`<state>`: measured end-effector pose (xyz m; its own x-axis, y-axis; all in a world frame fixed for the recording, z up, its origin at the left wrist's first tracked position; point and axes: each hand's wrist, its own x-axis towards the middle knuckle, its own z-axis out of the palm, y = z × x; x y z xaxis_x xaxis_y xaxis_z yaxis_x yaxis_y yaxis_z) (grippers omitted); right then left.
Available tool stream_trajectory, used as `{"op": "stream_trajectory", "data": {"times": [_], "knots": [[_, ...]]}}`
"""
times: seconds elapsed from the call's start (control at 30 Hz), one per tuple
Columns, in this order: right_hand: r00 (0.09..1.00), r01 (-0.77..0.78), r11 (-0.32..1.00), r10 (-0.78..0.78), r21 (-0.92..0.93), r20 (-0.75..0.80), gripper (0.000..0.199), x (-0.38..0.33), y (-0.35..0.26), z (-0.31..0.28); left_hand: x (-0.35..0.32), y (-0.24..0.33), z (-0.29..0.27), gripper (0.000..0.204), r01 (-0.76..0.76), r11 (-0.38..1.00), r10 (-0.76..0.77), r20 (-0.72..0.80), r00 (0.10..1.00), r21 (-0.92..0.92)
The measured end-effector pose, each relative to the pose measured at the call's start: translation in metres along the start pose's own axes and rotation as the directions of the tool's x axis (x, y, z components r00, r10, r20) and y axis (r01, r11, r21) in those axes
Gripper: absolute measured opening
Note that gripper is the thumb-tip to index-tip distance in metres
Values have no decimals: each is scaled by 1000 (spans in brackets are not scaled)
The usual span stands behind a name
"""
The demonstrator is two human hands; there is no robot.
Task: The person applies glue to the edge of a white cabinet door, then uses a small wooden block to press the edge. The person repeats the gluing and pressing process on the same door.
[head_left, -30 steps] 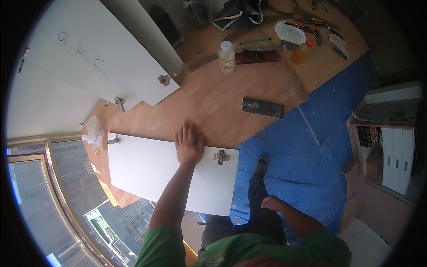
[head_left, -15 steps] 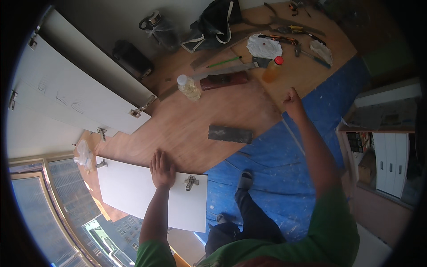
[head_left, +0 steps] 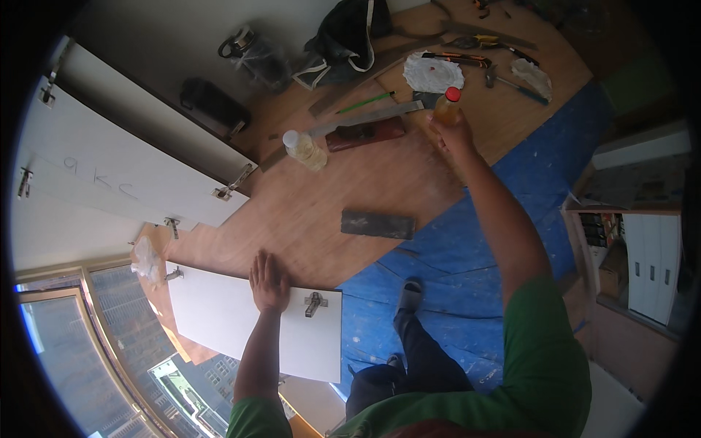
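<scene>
My left hand [head_left: 269,282] lies flat on the far edge of a white cabinet door [head_left: 219,306], its fingers stretched over onto the wooden board. Metal hinges [head_left: 315,304] sit on that door, one close to my wrist. At the far right of the board my right hand [head_left: 450,134] is closed round a small bottle of orange liquid [head_left: 446,111] with a red cap. A dark red flat tool case or block [head_left: 365,134] lies just left of it. Nearer to me rests a dark grey rectangular block [head_left: 377,224].
A bottle with a white cap [head_left: 305,150] stands mid-board. Behind are a green pencil [head_left: 365,102], a metal ruler [head_left: 380,114], a hammer [head_left: 515,85] and a dark bag [head_left: 345,44]. More white doors with hinges [head_left: 139,160] lean at left. A blue sheet [head_left: 431,270] covers the floor.
My right hand has moved forward and left, from beside the orange bottle to a grip on it. My left hand stays on the white door.
</scene>
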<state>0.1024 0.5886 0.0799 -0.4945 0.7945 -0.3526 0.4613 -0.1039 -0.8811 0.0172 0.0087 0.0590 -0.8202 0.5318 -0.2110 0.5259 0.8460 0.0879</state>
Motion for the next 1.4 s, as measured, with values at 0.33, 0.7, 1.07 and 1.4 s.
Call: {"op": "stream_trajectory", "data": {"times": [0.33, 0.7, 1.07, 1.4], "knots": [[918, -256, 669, -59, 698, 393, 49, -45, 16, -17, 2, 4, -2, 71, -35, 999, 34, -19, 999, -35], [651, -238, 313, -651, 919, 390, 72, -235, -29, -33, 1, -3, 8, 67, -30, 1000, 30, -23, 999, 5], [510, 859, 507, -831, 75, -224, 96, -405, -102, -37, -3, -14, 12, 69, -82, 994, 76, -86, 993, -73], [491, 864, 501, -825, 37, -280, 85, -522, -98, -27, -3, -16, 20, 69, -127, 987, 110, -158, 981, -96]]}}
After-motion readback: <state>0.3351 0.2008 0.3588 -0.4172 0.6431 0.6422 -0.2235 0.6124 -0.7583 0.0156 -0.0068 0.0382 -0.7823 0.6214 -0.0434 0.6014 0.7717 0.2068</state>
